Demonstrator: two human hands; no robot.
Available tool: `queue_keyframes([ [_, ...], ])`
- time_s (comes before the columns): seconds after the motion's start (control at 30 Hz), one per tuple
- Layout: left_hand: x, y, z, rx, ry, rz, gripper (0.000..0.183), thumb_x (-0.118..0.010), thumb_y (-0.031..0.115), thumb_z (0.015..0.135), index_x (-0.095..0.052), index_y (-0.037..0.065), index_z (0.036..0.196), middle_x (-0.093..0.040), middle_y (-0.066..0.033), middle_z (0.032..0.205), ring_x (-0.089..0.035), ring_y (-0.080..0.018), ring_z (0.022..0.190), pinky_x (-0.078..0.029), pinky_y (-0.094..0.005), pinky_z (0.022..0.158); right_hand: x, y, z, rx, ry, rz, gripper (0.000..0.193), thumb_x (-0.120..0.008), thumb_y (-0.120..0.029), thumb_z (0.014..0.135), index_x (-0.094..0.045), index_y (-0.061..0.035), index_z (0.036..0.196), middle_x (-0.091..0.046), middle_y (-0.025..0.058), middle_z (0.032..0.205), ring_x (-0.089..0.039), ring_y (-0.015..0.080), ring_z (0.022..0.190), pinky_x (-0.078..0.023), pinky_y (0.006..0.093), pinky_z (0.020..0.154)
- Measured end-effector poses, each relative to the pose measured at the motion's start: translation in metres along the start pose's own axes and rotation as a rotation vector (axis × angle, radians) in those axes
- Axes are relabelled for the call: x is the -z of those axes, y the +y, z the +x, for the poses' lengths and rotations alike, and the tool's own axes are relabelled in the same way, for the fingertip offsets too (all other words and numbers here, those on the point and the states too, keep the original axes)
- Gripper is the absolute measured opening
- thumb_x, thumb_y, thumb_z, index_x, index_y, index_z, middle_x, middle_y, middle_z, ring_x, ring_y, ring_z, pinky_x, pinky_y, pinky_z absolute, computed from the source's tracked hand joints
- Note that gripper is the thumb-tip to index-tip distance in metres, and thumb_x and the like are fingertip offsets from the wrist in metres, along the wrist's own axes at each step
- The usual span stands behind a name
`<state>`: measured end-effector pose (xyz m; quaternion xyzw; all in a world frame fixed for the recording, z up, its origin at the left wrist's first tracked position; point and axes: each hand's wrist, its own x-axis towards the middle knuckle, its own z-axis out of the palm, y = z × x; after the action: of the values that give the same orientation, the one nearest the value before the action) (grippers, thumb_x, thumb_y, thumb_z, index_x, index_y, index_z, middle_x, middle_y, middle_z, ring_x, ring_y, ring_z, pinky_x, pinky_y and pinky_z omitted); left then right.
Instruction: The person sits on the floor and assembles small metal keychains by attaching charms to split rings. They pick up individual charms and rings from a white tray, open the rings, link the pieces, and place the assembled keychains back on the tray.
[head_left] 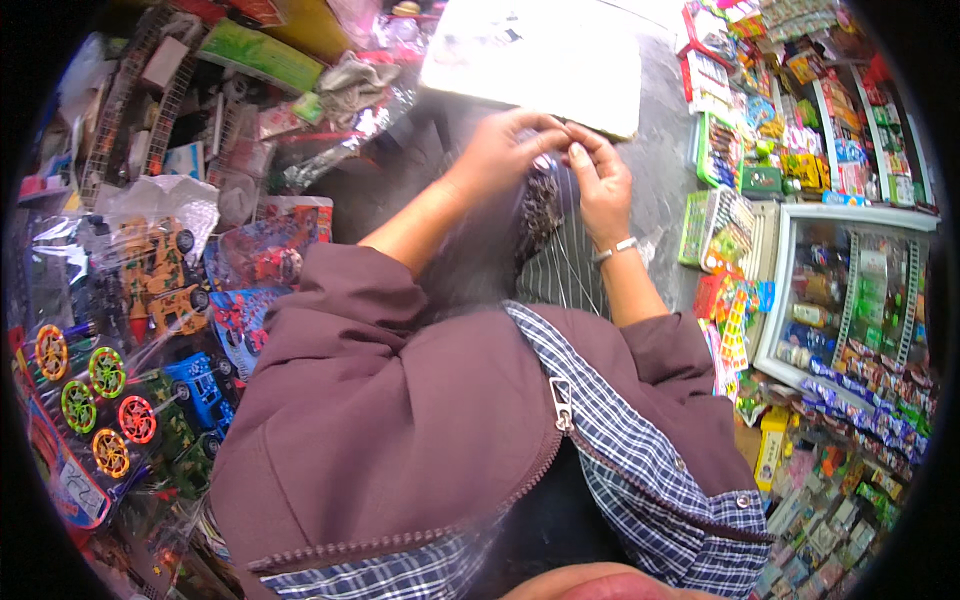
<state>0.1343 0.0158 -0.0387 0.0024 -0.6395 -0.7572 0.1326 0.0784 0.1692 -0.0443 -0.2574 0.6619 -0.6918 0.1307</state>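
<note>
My left hand (505, 150) and my right hand (604, 188) meet at their fingertips, just in front of a white board-like surface (530, 55). Thumb and forefinger are pinched together on each hand. What they pinch is too small to make out. Close below the fingers hangs a dark, shiny, knotted-looking bundle (540, 205), partly hidden by the left hand. Several thin pale strands (572, 268) run down from it over striped dark cloth (540, 275). A light-coloured bracelet (614, 249) circles my right wrist.
Packaged toys, among them a blue toy car (200, 390) and colourful wheels (108, 372), crowd the left side. To the right stand shelves of packaged goods (800, 165) and a white-framed glass case (775, 300). A grey cloth (350, 90) lies at the upper left.
</note>
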Motion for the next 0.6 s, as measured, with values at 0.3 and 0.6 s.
queue_keyframes([
  [0.3, 0.001, -0.003, 0.002, 0.142, 0.085, 0.042, 0.015, -0.064, 0.012, 0.085, -0.065, -0.001, 0.093, -0.061, -0.0052, 0.085, -0.057, -0.0119, 0.08, -0.047, -0.0263, 0.073, -0.004, 0.024, 0.003, -0.202, -0.083, 0.314, 0.016, -0.054, -0.005, 0.092, -0.057, 0.0027, 0.105, -0.064, 0.0063, 0.096, -0.061, 0.0096, 0.083, -0.05, 0.0224, 0.074],
  [0.6, 0.061, -0.036, 0.077, -0.212, 0.247, 0.909, 0.022, -0.062, 0.021, 0.084, -0.066, 0.004, 0.098, -0.064, -0.012, 0.093, -0.06, -0.0259, 0.088, -0.046, -0.0371, 0.079, -0.001, 0.024, 0.007, -0.307, -0.061, 0.368, 0.014, -0.057, -0.011, 0.091, -0.057, 0.0008, 0.099, -0.065, 0.0088, 0.083, -0.062, 0.0133, 0.069, -0.052, 0.0252, 0.065],
])
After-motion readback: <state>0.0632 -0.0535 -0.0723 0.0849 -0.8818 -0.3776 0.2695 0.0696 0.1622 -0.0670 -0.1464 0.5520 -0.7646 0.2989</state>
